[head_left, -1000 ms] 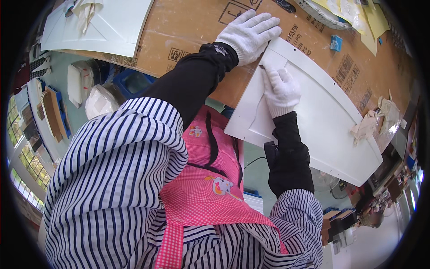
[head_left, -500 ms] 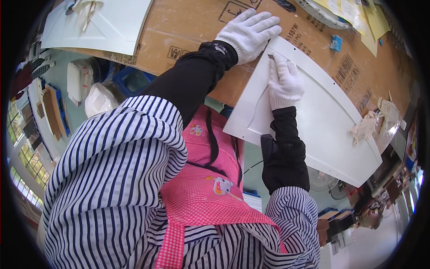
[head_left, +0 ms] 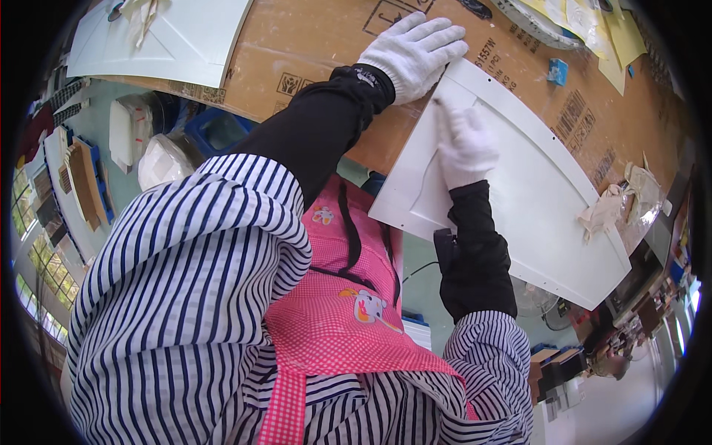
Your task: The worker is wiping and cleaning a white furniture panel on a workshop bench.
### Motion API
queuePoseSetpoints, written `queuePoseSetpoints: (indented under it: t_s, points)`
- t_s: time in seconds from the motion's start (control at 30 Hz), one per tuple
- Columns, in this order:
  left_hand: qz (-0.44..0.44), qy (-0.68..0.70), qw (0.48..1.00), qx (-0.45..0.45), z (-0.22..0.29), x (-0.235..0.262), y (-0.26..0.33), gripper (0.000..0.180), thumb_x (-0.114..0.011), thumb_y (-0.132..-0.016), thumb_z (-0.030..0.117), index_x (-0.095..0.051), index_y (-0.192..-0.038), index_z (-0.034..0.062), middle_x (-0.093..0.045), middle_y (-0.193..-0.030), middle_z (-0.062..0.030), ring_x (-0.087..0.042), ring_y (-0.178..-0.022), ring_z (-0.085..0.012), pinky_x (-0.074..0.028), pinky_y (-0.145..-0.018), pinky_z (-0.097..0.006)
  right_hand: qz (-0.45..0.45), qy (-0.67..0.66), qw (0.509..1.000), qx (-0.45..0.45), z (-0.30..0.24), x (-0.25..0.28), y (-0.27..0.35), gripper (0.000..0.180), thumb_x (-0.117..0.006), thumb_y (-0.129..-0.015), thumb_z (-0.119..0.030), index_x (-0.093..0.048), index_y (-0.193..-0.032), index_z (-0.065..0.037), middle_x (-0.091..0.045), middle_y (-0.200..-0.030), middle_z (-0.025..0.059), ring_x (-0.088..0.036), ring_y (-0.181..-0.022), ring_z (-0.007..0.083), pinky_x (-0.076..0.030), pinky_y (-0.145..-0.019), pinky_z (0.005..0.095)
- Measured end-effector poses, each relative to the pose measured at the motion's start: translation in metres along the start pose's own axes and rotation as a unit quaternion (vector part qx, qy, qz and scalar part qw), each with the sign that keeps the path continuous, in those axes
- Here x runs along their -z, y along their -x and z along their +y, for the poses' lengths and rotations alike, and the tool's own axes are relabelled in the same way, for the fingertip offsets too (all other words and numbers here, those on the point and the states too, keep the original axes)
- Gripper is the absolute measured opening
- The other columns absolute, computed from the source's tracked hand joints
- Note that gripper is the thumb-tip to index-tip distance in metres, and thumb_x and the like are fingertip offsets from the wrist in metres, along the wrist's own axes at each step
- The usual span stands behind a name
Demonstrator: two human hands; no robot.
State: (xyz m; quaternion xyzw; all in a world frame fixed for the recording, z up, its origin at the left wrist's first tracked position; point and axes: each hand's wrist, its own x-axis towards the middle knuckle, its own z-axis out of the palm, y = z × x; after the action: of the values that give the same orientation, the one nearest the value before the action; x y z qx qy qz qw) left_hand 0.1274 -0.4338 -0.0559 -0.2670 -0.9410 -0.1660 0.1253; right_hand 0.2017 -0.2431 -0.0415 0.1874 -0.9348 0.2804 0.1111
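Note:
A white panel [head_left: 519, 200] with a curved long edge, a shallow raised moulding and small holes along its rim lies slantwise over the cardboard. My left hand [head_left: 415, 55], in a white knit glove, rests flat with fingers stretched at the panel's far left corner, partly on the cardboard. My right hand [head_left: 467, 147], gloved alike, is over the panel's left part, its fingers closed and smeared by motion. A small dark-tipped piece [head_left: 437, 101] shows at its fingertips; its kind is too blurred to make out.
Printed brown cardboard [head_left: 297, 44] covers the worktop. Another white panel [head_left: 170, 52] lies far left with a cloth [head_left: 141, 18] on it. A blue block [head_left: 558, 71], yellow paper [head_left: 612, 44] and crumpled rags [head_left: 630, 196] lie to the right. A blue bin [head_left: 215, 133] stands below.
My right hand has shifted slightly left over the panel and is now blurred. The left hand stays in place, and the panel has hardly moved.

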Motion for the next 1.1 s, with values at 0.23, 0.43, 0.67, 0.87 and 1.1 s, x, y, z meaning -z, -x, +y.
queuePoseSetpoints:
  t_s: [0.23,0.43,0.67,0.87,1.1]
  points:
    - [0.008,0.012,1.0,-0.002,0.001,0.001,-0.001,0.044,-0.062,-0.094,0.019,-0.059,-0.138,0.0153,-0.055,-0.15,-0.0066,-0.05,-0.141,-0.0254,-0.034,-0.121,-0.048,-0.048,0.036,0.997,0.043,-0.01,0.008,0.0,0.023,-0.079,-0.087,-0.017,-0.078,-0.109,-0.019,-0.067,-0.082,0.0065,-0.066,-0.067,0.0261,-0.055,-0.062,0.039]
    - [0.015,0.014,1.0,-0.003,0.0,-0.001,0.0,0.044,-0.063,-0.093,0.019,-0.059,-0.138,0.0152,-0.056,-0.15,-0.0065,-0.05,-0.141,-0.0254,-0.034,-0.12,-0.048,0.015,0.034,0.999,-0.022,-0.007,0.003,0.0,0.023,-0.077,-0.088,-0.02,-0.078,-0.11,-0.021,-0.065,-0.079,0.0063,-0.067,-0.068,0.0265,-0.055,-0.063,0.0396]
    - [0.026,0.028,0.999,0.0,0.003,-0.003,-0.003,0.044,-0.064,-0.093,0.019,-0.059,-0.137,0.0154,-0.057,-0.149,-0.0065,-0.052,-0.139,-0.0258,-0.035,-0.12,-0.047,0.034,0.014,0.998,-0.048,-0.002,0.001,0.003,0.026,-0.08,-0.086,-0.015,-0.079,-0.112,-0.019,-0.069,-0.083,0.0075,-0.068,-0.069,0.0238,-0.054,-0.063,0.0367]
    - [0.029,0.016,0.999,-0.003,0.0,-0.003,-0.002,0.043,-0.063,-0.094,0.02,-0.06,-0.137,0.0155,-0.057,-0.148,-0.0061,-0.052,-0.138,-0.0257,-0.035,-0.12,-0.047,0.017,0.017,0.999,-0.042,0.003,0.004,0.003,0.025,-0.079,-0.088,-0.015,-0.078,-0.114,-0.017,-0.069,-0.081,0.0073,-0.067,-0.066,0.0234,-0.054,-0.063,0.0368]
    - [0.024,0.011,1.0,0.0,0.0,-0.001,-0.001,0.043,-0.064,-0.093,0.02,-0.061,-0.135,0.0155,-0.058,-0.147,-0.0065,-0.052,-0.138,-0.0259,-0.037,-0.118,-0.048,0.027,0.017,0.999,-0.033,0.004,0.003,0.0,0.028,-0.078,-0.087,-0.018,-0.078,-0.114,-0.024,-0.066,-0.08,0.0054,-0.065,-0.065,0.0235,-0.054,-0.06,0.0388]
